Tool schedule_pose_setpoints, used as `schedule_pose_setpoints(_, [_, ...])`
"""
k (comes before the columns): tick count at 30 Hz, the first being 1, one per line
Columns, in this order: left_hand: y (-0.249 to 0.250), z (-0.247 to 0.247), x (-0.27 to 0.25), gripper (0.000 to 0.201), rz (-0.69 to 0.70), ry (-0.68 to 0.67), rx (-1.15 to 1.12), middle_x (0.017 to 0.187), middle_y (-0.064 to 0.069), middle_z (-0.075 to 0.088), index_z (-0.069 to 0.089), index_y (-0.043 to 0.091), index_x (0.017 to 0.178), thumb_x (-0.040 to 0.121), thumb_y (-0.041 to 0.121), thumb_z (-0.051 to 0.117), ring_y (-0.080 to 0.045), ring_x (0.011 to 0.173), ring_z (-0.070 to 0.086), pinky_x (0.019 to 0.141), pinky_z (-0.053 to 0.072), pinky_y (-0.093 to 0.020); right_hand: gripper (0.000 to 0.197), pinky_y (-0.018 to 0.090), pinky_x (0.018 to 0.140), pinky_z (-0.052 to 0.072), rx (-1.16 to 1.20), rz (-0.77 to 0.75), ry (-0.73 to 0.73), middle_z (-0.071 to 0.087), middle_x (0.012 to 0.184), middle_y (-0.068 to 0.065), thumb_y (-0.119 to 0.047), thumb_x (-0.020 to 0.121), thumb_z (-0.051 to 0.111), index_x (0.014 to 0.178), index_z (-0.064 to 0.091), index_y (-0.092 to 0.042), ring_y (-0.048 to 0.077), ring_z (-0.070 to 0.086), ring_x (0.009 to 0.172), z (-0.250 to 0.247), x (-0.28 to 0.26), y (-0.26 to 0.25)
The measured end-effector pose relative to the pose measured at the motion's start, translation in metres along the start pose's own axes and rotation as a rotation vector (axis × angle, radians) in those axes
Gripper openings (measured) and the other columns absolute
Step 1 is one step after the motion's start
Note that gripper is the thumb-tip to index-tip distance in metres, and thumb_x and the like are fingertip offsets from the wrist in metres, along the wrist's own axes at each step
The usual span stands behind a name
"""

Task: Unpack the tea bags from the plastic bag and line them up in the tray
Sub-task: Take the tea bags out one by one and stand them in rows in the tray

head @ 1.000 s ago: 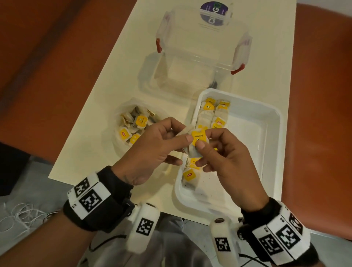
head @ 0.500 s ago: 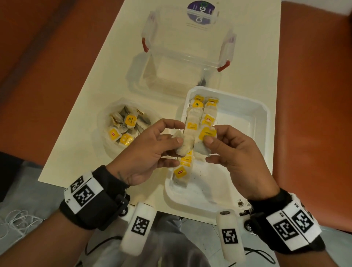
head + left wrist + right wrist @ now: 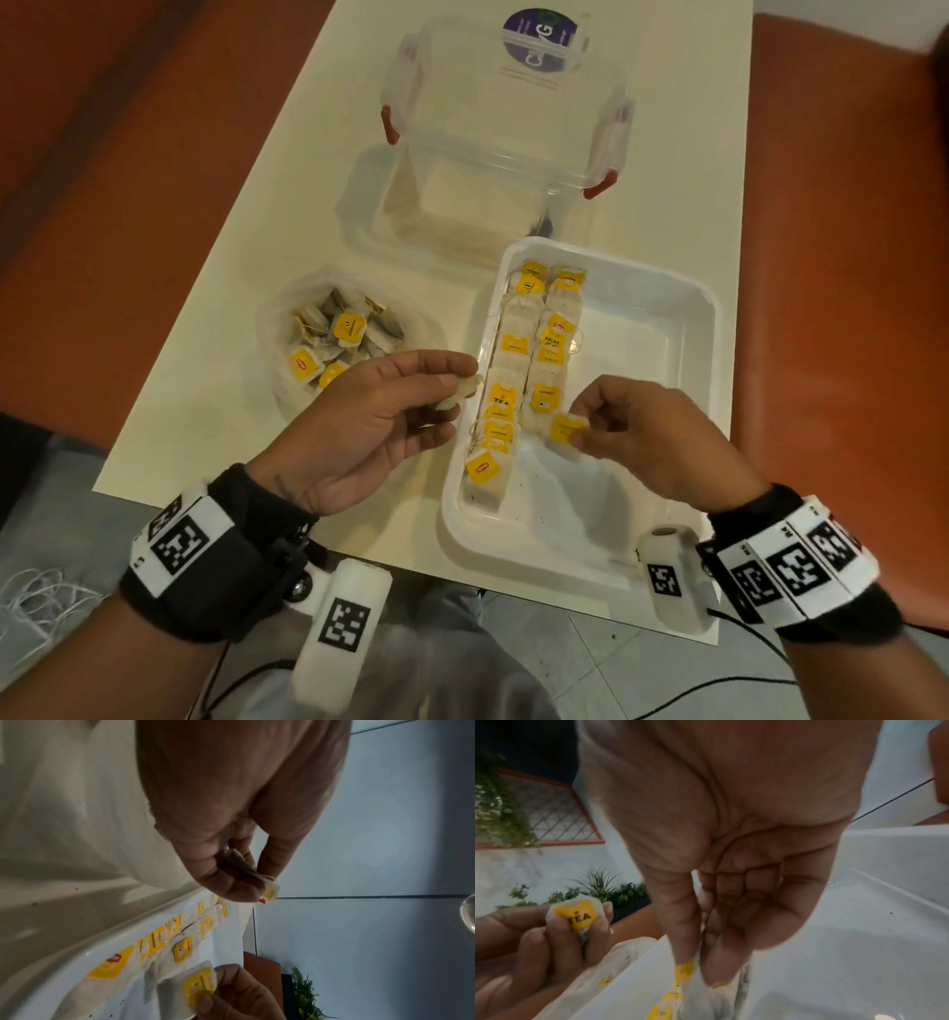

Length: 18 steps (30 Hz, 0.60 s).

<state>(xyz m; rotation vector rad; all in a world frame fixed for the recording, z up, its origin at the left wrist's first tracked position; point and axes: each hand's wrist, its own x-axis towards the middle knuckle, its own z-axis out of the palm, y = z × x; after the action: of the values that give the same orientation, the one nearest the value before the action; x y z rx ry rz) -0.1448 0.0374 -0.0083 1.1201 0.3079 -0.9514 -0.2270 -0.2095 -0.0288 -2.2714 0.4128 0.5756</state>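
A white tray point(image 3: 683, 308) holds two rows of yellow-tagged tea bags point(image 3: 513, 344) along its left side. My right hand point(image 3: 583, 429) pinches a tea bag point(image 3: 564, 429) by its yellow tag, low over the near end of the second row; the same bag point(image 3: 197, 986) shows in the left wrist view. Just left of the tray's rim, my left hand point(image 3: 457, 385) pinches another tea bag point(image 3: 459, 394), whose tag point(image 3: 579, 914) reads TEA. An open clear plastic bag point(image 3: 421, 329) with several more tea bags point(image 3: 334, 344) lies left of the tray.
A clear lidded storage box point(image 3: 506, 128) with red clasps stands behind the tray on the cream table point(image 3: 257, 246). Orange seats flank the table. Loose white string point(image 3: 36, 601) lies on the floor at the lower left.
My hands have parted. The right one took one tea bag down and rightward into the tray, while the left drew back to the tray's left rim with the other bag.
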Motion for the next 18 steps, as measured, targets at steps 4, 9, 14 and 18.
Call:
schedule_pose_setpoints(4, [-0.003, -0.005, 0.000, 0.029, 0.010, -0.004, -0.005, 0.079, -0.001, 0.069, 0.073, 0.006, 0.104, 0.075, 0.007, 0.066, -0.009, 0.068, 0.062, 0.063, 0.057, -0.020, 0.010, 0.034, 0.078, 0.054, -0.022, 0.002, 0.019, 0.071, 0.080, -0.009, -0.029, 0.086, 0.075, 0.083, 0.066, -0.034, 0.010, 0.066, 0.077, 0.007, 0.005, -0.002])
schedule_pose_setpoints(9, [-0.002, -0.010, 0.000, 0.029, -0.004, -0.011, -0.052, 0.084, -0.004, 0.073, 0.075, 0.001, 0.103, 0.076, 0.006, 0.066, -0.009, 0.073, 0.066, 0.066, 0.058, -0.019, 0.013, 0.037, 0.082, 0.053, -0.092, 0.016, -0.182, 0.071, 0.081, -0.009, -0.027, 0.083, 0.077, 0.085, 0.065, -0.032, 0.012, 0.066, 0.080, 0.015, 0.007, -0.009])
schedule_pose_setpoints(14, [0.000, -0.010, -0.002, 0.027, -0.014, -0.004, -0.080, 0.094, -0.009, 0.076, 0.076, -0.001, 0.098, 0.074, 0.006, 0.067, -0.010, 0.076, 0.070, 0.064, 0.058, -0.017, 0.013, 0.037, 0.084, 0.053, -0.091, 0.067, -0.194, 0.072, 0.076, -0.008, -0.025, 0.084, 0.076, 0.090, 0.066, -0.031, 0.013, 0.067, 0.079, 0.017, 0.019, -0.014])
schedule_pose_setpoints(18, [0.002, -0.013, -0.005, 0.030, -0.019, -0.026, -0.126, 0.103, -0.015, 0.074, 0.076, -0.001, 0.099, 0.071, 0.003, 0.068, -0.013, 0.083, 0.073, 0.066, 0.059, -0.018, 0.012, 0.036, 0.082, 0.053, -0.087, 0.084, -0.139, 0.073, 0.072, -0.007, -0.024, 0.085, 0.073, 0.085, 0.063, -0.031, 0.012, 0.068, 0.079, 0.016, 0.026, -0.016])
